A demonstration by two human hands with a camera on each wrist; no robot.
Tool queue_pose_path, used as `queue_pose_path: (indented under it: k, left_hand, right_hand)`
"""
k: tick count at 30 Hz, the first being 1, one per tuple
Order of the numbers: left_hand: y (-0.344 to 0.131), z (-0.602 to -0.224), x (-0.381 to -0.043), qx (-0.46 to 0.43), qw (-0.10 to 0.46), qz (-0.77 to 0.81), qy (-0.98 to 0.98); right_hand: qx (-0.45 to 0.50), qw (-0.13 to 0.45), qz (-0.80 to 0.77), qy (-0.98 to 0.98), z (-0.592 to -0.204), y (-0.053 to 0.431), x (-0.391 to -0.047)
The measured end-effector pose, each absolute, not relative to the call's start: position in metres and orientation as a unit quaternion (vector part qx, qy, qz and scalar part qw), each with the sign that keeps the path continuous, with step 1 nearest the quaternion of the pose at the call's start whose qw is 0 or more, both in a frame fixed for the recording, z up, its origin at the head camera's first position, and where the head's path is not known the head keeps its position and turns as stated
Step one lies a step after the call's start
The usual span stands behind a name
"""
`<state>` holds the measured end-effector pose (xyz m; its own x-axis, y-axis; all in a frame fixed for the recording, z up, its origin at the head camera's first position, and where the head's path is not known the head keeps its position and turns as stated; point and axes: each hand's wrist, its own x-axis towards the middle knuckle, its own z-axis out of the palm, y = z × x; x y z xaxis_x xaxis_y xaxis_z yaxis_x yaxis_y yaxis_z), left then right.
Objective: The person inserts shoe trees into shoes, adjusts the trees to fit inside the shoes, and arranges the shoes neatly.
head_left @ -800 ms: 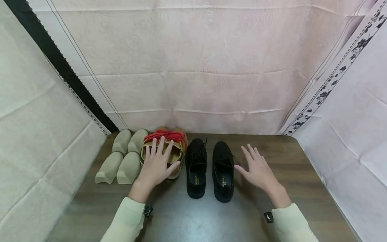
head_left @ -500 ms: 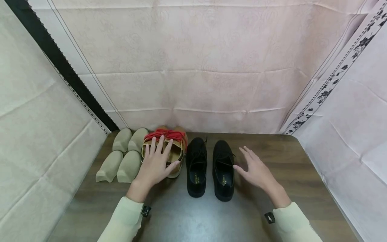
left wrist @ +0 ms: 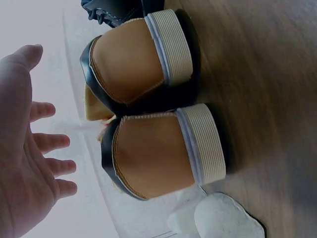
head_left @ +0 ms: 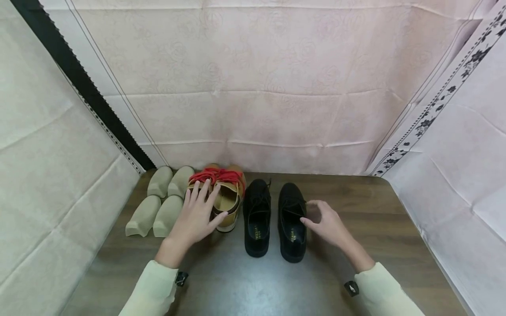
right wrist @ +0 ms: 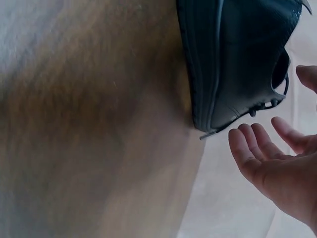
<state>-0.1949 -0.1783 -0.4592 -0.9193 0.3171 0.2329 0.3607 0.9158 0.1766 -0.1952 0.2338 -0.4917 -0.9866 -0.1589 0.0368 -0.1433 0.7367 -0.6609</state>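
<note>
Pinkish back cloth (head_left: pixel 253 66) with creases closes the far side of a brown wooden table (head_left: pixel 395 210), and whitish cloth covers the left side (head_left: pixel 47 175) and the right side (head_left: pixel 454 184). On the table, toward the far edge, several shoes are placed with their toes to the far side. At the left are four pale slipper-like pieces (head_left: pixel 170 215), in two rows of two. Just beside them, to the right, is one pair of tan shoes (head_left: pixel 226 202) with red laces (head_left: pixel 229 176). Next come the left black shoe (head_left: pixel 257 237) and the right black shoe (head_left: pixel 292 237), upright, with a narrow gap between them.

The left hand (head_left: pixel 196 217) is spread, thumb away from the fingers, and it hangs above the tan shoes; the left wrist view shows it apart from their heels. The right hand (head_left: pixel 328 224) is at the right side of the right black shoe. Its fingers are softly bent, the thumb stands away from them, and it grips nothing. Whether the thumb touches the shoe, I cannot tell. Both arms wear pale sleeves (head_left: pixel 148 285).
</note>
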Motion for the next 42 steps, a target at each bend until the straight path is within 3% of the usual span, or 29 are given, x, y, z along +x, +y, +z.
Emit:
queue_pose_path:
  k: [20,31,42]
  left_hand:
    - [-0.204,-0.46,-0.185,-0.169,0.114,-0.168,-0.964]
    - [-0.231,-0.463,-0.182,-0.164,0.173,-0.173,-0.956]
    - [-0.259,-0.472,-0.187,-0.107,0.142,-0.238,-0.955]
  right_hand:
    - [-0.036,0.015,-0.421,0.906,-0.508,0.223,-0.202]
    - [-0.029,0.017,-0.441,0.897,-0.508,0.222,-0.202]
    - [-0.033,0.025,-0.456,0.889,-0.51,0.223,-0.203]
